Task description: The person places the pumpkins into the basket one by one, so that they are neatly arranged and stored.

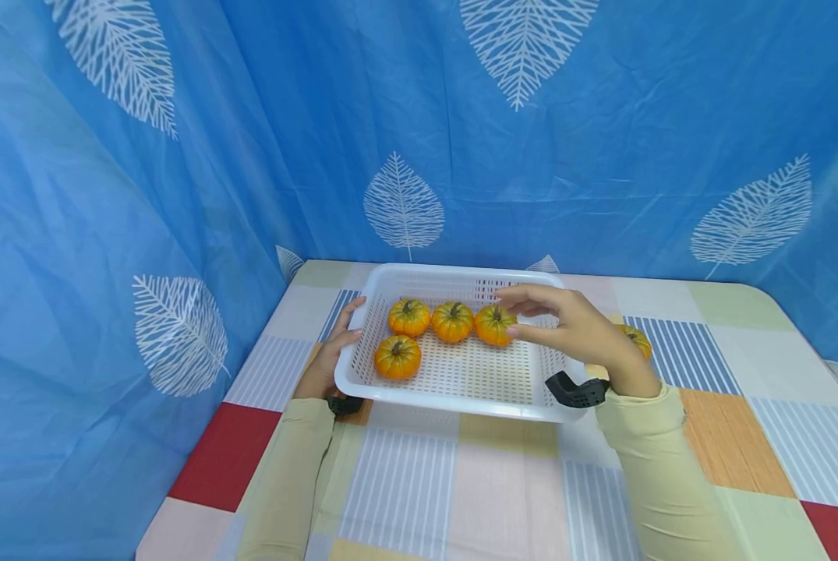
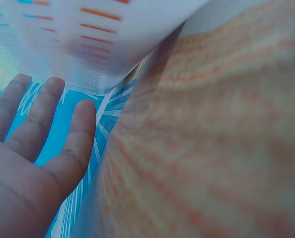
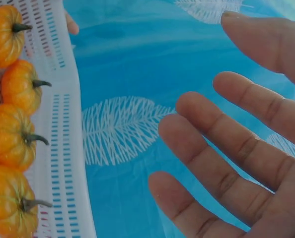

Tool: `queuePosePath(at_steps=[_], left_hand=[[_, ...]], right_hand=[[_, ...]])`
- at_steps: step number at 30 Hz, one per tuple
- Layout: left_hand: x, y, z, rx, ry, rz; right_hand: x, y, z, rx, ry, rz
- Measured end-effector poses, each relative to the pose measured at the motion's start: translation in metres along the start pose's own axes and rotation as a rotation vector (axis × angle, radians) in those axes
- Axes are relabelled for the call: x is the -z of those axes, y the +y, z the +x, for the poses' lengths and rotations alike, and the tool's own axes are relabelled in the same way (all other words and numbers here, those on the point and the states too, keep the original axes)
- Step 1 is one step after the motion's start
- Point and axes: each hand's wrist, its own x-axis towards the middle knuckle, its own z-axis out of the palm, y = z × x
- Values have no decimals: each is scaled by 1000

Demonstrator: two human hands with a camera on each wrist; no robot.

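A white slotted plastic basket (image 1: pixel 454 404) stands on the table with several small orange pumpkins in it. Three of them, such as the middle pumpkin (image 1: pixel 452 322), line the back; another pumpkin (image 1: pixel 397 358) lies at the front left. My left hand (image 1: pixel 330 360) is at the basket's left end, its fingers loosely extended along the outer wall (image 2: pixel 83 59). Over the right part of the basket is my right hand (image 1: pixel 566 319), thumb and fingers apart with nothing between them. Its fingertips overlap the rightmost pumpkin (image 1: pixel 493 325) in the head view; the right wrist view shows the spread fingers (image 3: pixel 222 144) apart from the pumpkins.
Another pumpkin (image 1: pixel 636 340) sits on the table right of the basket, partly hidden behind the right wrist. A patchwork-check cloth (image 1: pixel 419 475) covers the table. Blue curtains (image 1: pixel 601 179) with white leaf prints hang close behind it and along the left side.
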Motion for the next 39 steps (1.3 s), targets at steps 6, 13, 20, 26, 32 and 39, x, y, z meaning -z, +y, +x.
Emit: queuePosePath(at_steps=[6, 13, 20, 26, 32, 39], left_hand=[[1, 0, 2, -10, -8, 0], [1, 1, 2, -9, -6, 4], [-1, 2, 0, 13, 11, 18], [-2, 2, 0, 6, 3, 11], [0, 0, 0, -26, -25, 1], [3, -2, 1, -58, -46, -26]], right_hand=[[9, 4, -13, -17, 26, 41], [17, 13, -26, -20, 58, 101], [25, 24, -38, -21, 88, 145], [31, 32, -48, -67, 118, 133], [32, 40, -54, -110, 133, 157], [30, 49, -63, -159, 183, 183]])
